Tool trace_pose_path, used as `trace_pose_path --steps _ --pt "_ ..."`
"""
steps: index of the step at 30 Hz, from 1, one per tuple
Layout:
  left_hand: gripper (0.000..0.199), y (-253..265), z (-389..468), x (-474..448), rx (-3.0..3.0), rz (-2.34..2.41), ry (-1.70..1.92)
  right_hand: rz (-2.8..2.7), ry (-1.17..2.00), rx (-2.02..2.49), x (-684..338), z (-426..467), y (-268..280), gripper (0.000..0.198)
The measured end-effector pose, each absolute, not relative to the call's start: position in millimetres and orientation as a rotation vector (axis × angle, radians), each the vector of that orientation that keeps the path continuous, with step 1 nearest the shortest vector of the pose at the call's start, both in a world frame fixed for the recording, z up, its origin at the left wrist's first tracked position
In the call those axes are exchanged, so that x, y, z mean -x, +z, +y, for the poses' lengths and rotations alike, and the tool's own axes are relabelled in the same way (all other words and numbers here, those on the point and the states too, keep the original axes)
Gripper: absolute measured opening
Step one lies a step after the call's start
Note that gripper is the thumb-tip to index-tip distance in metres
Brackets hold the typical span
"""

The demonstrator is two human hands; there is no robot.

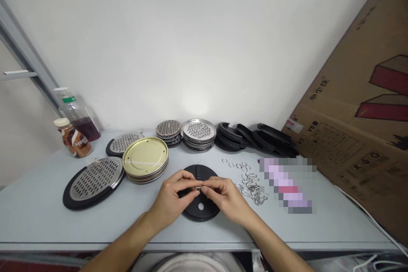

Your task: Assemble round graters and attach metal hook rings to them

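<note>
A grey tabletop (134, 221) runs from the white wall to a straight front edge. A cardboard box (338, 148) fills the right side, its inside hidden; "V3" and "V6" are legible among Chinese characters and symbols. At back left, a large clear bottle (79, 119) with a white cap and green band holds dark red liquid low down; before it stands a smaller brown bottle (75, 139), "NESC" readable on its label. Two grater discs (95, 178) with black rims lie beside a stack of gold discs (145, 157). Further back are perforated metal discs in two stacks (199, 131) and piled curved black parts (236, 136). A black disc (197, 214) lies under both hands, with a strip of tabletop between it and the front edge. A blurred-out purple item (285, 185) lies near the box. Left hand (177, 191) and right hand (225, 195) meet above the disc, thumbs and forefingers pinched together on a small metal piece (198, 188). Just right of them lie loose metal rings and clips (251, 183)
</note>
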State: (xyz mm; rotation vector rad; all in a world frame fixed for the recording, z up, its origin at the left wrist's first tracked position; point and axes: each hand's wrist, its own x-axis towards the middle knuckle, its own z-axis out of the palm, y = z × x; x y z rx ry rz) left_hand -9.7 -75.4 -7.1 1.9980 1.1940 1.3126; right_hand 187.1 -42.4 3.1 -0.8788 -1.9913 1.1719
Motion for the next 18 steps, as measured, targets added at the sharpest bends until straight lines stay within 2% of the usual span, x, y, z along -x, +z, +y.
trace_pose_path --steps 18 --pt "0.026 -11.7 -74.4 10.3 -2.016 1.199 1.364 -1.974 1.139 0.878 -187.0 -42.1 1.8 0.034"
